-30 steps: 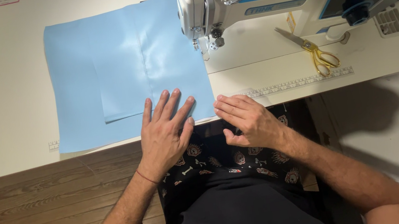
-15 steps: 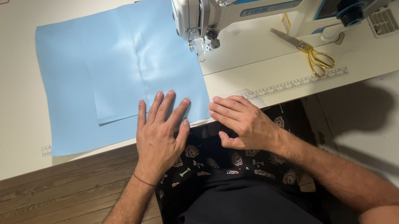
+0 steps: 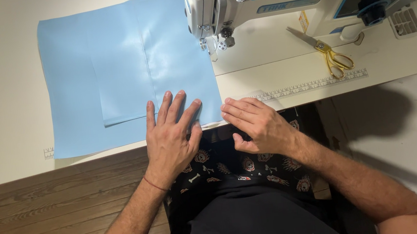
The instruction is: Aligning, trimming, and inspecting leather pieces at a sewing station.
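Left hand (image 3: 171, 133) lies flat, fingers spread, on the light-blue glossy fabric sheet (image 3: 120, 69) at the white tabletop (image 3: 2, 81) front edge, right hand (image 3: 255, 124) loosely curled, empty, beside it; slick layers could slide and misalign.

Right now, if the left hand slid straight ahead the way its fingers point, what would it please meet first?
The left hand already rests on the light blue fabric; going on, it would likely cross that sheet toward the sewing machine head.

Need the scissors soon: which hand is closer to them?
Right. The right hand rests at the table edge, below and left of the scissors; the left hand lies farther left on the blue fabric.
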